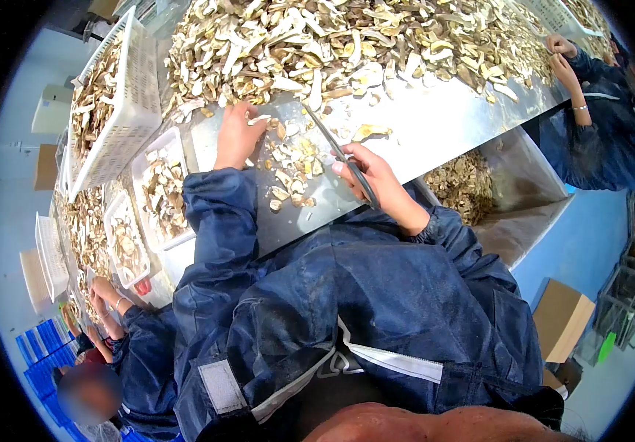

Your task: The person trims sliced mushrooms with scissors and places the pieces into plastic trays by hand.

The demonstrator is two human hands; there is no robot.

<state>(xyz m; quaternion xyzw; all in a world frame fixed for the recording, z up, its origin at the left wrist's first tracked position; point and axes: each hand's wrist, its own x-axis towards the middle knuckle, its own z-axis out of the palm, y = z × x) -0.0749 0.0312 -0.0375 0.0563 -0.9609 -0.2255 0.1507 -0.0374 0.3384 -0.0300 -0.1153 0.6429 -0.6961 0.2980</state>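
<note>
The left hand (238, 138) rests at the near edge of a broad pile of mushroom slices (317, 48) on the shiny metal bench (453, 121), its fingers bent toward the slices; whether it grips one cannot be told. The right hand (372, 177) is closed around a slim dark tool (327, 135), which slants up and to the left, its tip near the front of the pile; whether it is a knife or scissors is unclear. Between the hands lies a loose scatter of small pieces (291, 163), well apart from one another in places, with one larger yellowish slice (371, 132) just beyond the right hand. To the left stand a tall white slotted basket (127, 121) full of slices, and two shallow white trays (176, 242) also holding slices. At the right, below the edge of the bench, a lined bin (527, 166) holds more cut pieces (462, 184). A co-worker's hands (564, 48) are at the pile's far right end, and another co-worker's hands (101, 295) are over slices at the lower left.
</note>
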